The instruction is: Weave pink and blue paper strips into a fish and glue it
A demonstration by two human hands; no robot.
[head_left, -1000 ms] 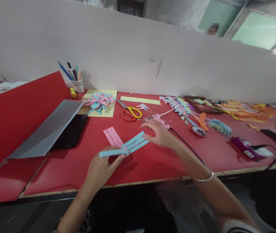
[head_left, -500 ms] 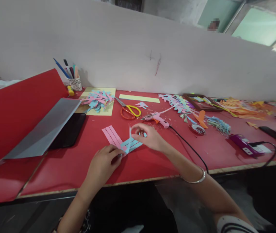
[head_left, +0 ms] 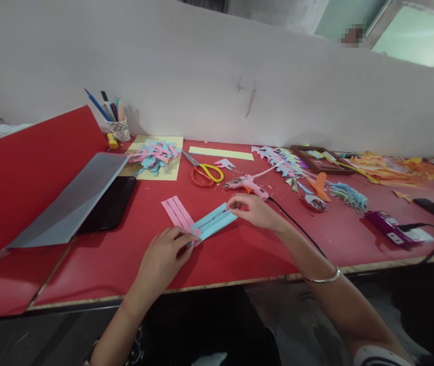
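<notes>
While left fingers (head_left: 180, 233) hold strips (head_left: 217, 223), right fingers (head_left: 235, 201) — nearly together — touch them

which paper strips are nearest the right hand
The blue strips, whose far end is at the right hand; the pink strips lie farther left, apart from that hand.

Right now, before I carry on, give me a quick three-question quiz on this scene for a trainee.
1. Which hand is at the corner where the pink strips and the blue strips meet?
2. True or false: the right hand is holding the glue gun.
3. The handles of the scissors are: A) green and white; B) red and yellow; C) black.

Key: 1. The left hand. 2. False; it lies on the table. 3. B.
</notes>
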